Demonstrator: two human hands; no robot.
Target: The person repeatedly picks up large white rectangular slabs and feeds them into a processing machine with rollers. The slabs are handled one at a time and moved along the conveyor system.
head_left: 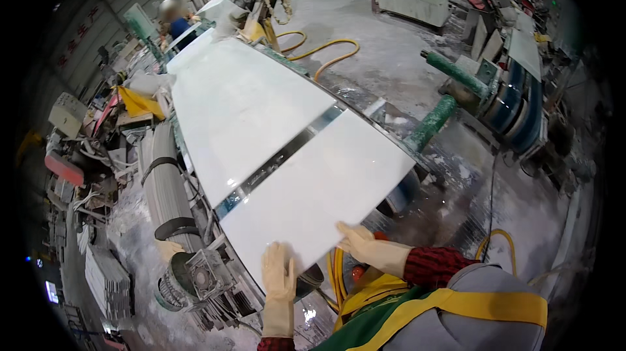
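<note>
A smooth white slab [319, 185] lies on the conveyor in front of me, its near edge toward my body. My left hand [278, 273], in a cream rubber glove, rests flat on its near left corner with the fingers stretched out. In a matching glove, my right hand [360, 241] grips the near edge further right; part of its fingers is hidden. Beyond a narrow gap lies a second, longer white slab [251, 103]. Blue conveyor belt [228, 204] shows in that gap.
Green rollers [433, 123] jut out on the right, near another machine with blue belts [512, 106]. A yellow hose [326, 44] curves over the wet floor. Left stand a motor [189, 279] and stacked slabs [107, 282]. A person [179, 25] is at the far end.
</note>
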